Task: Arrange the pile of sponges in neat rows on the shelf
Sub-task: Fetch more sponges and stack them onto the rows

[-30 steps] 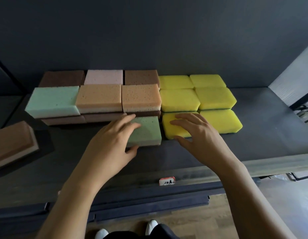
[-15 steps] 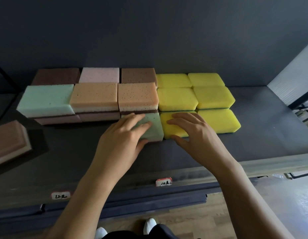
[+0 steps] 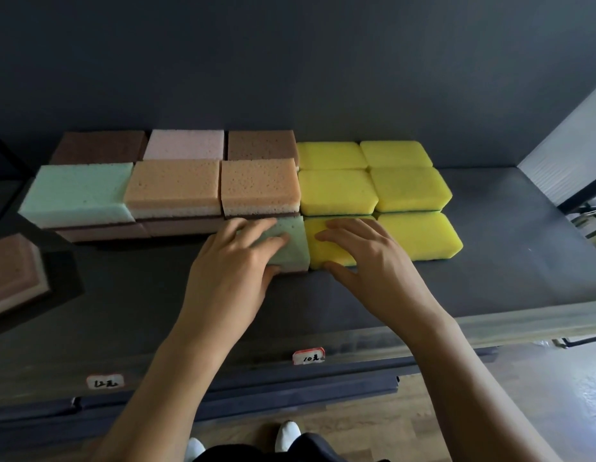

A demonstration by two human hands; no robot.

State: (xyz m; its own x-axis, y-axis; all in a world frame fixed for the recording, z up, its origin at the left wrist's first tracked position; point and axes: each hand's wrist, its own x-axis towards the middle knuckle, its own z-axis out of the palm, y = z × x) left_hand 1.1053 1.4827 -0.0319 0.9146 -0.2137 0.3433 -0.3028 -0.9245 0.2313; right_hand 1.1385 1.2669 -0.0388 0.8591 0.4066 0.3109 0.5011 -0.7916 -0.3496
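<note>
1. Green sponge (image 3: 292, 242) in the left hand (image 3: 229, 278): fingers spread over its top, thumb tucked against its front face, so the sponge is pinched between them.
2. Over to the right hand (image 3: 376, 265): it lies loose and flat on the front yellow sponge (image 3: 326, 254), fingers nearly straight and thumb by the front edge. It presses down and grasps nothing.
3. What a difference from a second ago! Back then the green sponge sat forward on the shelf (image 3: 506, 261), clear of the stack with a gap to the yellow one. Now it is pushed back under the orange sponge (image 3: 259, 185) and stands flush against the yellow sponge's side. The right hand stays on that same yellow sponge throughout.
4. Around the action, five more yellow sponges (image 3: 420, 235) fill out a tidy block of two columns to the right. To the left, stacked rows run from a second orange top to a mint sponge (image 3: 76, 191), with brown and pink ones behind.
5. One brown sponge (image 3: 13, 278) lies alone at the far left of the shelf, well apart from the rows.
6. Two handwritten price tags (image 3: 308, 356) sit on the shelf's front lip, and white shoe tips (image 3: 288, 431) show below on the wooden floor.
7. Both forearms cross the bare front of the shelf, and the left hand hides most of the green sponge.
</note>
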